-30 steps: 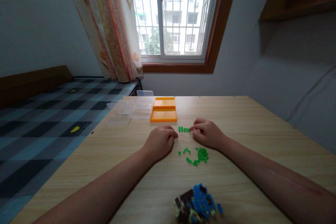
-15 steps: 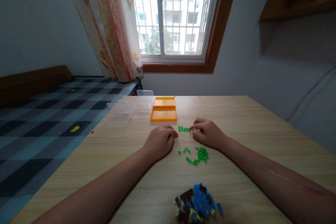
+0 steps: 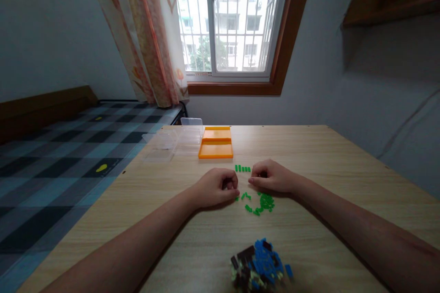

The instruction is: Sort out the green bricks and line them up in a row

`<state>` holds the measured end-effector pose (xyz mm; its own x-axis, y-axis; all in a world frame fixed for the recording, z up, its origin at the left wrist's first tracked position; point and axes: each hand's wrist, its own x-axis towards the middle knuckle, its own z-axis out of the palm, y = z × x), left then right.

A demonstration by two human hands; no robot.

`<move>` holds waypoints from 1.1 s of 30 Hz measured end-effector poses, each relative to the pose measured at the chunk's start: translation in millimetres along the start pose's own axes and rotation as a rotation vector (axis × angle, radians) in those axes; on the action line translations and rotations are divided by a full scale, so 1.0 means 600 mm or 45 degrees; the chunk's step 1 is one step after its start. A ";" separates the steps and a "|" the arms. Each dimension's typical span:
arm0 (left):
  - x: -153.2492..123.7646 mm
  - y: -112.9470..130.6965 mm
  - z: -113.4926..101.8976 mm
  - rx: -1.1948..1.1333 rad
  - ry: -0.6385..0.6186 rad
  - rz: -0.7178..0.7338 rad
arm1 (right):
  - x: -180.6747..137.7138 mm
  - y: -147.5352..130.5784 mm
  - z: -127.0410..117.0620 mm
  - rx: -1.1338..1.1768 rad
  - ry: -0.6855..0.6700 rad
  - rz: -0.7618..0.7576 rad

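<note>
My left hand (image 3: 217, 187) rests on the table with curled fingers. Its thumb and fingertips are closed at a small green building brick (image 3: 237, 199), which they partly cover. Across from it, my right hand (image 3: 273, 176) has its thumb and fingers drawn together, with nothing visible between the tips. Just beyond both hands stands a short row of green bricks (image 3: 242, 169), lined up side by side. Nearer to me lie a small heap of green bricks (image 3: 266, 202) and a few loose green pieces (image 3: 248, 208).
A pile of blue, dark brown and pale bricks (image 3: 259, 263) lies at the near edge of view. An orange two-part tray (image 3: 216, 156) sits farther back, with clear plastic boxes (image 3: 158, 149) to its left. A bed (image 3: 68, 160) adjoins the table's left side.
My left hand has come nearer, down to the single green brick. My right hand has drawn back slightly from the row, whose right end now shows uncovered.
</note>
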<state>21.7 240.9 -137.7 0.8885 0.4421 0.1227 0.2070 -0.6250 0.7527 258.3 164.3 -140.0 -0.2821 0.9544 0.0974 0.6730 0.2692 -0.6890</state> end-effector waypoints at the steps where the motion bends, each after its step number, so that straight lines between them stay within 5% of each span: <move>1: 0.001 -0.001 0.000 0.006 -0.012 -0.006 | -0.001 -0.002 0.000 -0.015 -0.034 0.034; 10: 0.002 0.005 -0.002 0.099 -0.004 0.001 | 0.005 0.020 -0.026 0.118 -0.283 0.080; 19: 0.001 0.007 -0.003 0.237 -0.002 0.071 | -0.010 0.041 -0.069 0.373 -0.872 0.475; 33: -0.001 0.015 -0.004 0.390 0.003 0.160 | -0.011 0.022 -0.063 0.291 -0.878 0.635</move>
<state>22.3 236.5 -129.3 0.9142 0.3504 0.2039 0.2096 -0.8391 0.5020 294.8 166.3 -122.7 -0.3914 0.6438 -0.6575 0.6951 -0.2613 -0.6697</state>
